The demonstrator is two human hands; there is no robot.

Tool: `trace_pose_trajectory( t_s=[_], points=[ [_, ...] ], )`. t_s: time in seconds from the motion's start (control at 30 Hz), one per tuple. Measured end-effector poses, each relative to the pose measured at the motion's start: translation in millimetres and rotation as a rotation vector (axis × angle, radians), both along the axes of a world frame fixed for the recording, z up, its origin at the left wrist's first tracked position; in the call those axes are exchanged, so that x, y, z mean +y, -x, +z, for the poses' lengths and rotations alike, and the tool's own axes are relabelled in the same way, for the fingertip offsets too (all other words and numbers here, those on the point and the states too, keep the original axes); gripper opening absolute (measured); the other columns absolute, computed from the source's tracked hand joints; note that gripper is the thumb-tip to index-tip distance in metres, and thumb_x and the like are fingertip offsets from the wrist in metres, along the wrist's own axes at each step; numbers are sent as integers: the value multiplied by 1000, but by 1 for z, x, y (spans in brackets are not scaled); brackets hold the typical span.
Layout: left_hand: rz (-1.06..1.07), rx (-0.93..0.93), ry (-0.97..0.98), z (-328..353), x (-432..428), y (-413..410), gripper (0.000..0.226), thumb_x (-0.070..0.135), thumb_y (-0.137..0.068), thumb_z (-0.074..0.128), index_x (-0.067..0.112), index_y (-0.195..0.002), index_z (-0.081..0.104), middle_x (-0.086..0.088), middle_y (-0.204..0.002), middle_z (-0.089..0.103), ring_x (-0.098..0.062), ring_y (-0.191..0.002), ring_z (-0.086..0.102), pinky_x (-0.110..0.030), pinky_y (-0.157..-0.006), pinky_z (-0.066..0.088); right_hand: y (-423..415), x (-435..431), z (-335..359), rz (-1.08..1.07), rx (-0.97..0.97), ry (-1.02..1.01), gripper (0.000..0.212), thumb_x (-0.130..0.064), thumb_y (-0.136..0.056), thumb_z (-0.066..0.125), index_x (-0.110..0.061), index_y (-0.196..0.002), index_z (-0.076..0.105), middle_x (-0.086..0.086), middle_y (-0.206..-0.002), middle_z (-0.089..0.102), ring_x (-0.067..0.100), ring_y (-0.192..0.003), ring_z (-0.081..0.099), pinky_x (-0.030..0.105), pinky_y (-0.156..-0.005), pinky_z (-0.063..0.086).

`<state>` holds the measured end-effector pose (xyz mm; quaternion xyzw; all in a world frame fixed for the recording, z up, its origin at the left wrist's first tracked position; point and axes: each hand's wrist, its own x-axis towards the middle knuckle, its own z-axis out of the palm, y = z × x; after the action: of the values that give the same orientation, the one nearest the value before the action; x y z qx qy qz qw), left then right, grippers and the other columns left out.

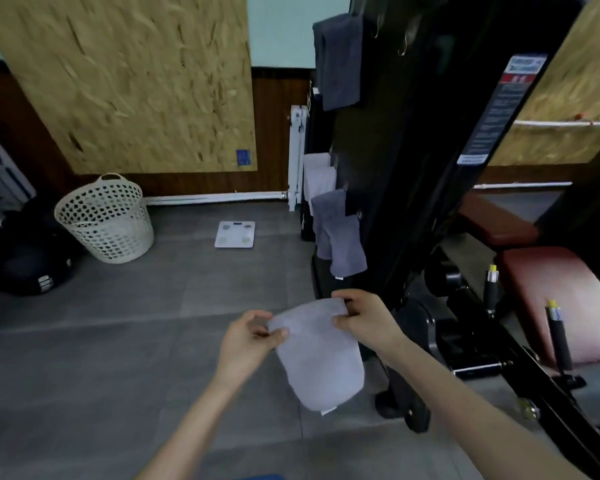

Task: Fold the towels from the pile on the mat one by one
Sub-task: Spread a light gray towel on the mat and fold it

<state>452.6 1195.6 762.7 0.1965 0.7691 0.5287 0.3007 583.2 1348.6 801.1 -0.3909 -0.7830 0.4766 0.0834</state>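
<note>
Holding a small pale-grey cloth towel (317,355) up at lower centre, left hand (248,341) and right hand (364,322) pinching its top corners. Looks folded over already, probably mid-fold; pile and mat aren't in view.

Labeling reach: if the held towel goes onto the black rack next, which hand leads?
Right, likely. The right hand pinches the towel at the corner nearest the black rack, where other towels hang; the left hand holds the far corner.
</note>
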Motion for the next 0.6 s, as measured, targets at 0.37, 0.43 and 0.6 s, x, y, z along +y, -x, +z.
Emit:
trace_pose_trajectory(
  t_s=[0.37,0.43,0.6],
  points=[
    [-218,112,38,76,149,164,31,30,-80,72,5,-90,57,-5,-67,70,-20,-55,61,-30,-62,49,176,180,86,269,53,-317,40,-6,-83,63,-18,-121,60,0,-71,65,14,-71,62,35,-78,54],
    [-297,276,92,91,183,204,23,37,-81,69,14,-84,65,1,-70,70,-11,-61,61,-29,-63,48,205,211,104,309,64,-371,37,-6,-83,64,-19,-118,61,-10,-56,54,5,-57,52,30,-69,52],
    [-337,490,-86,143,278,289,10,34,-88,60,29,-91,68,12,-96,67,-4,-92,60,-21,-81,47,264,286,157,340,113,-242,30,5,-81,63,-18,-100,58,-11,-44,51,3,-46,47,30,-60,45]
  ],
)
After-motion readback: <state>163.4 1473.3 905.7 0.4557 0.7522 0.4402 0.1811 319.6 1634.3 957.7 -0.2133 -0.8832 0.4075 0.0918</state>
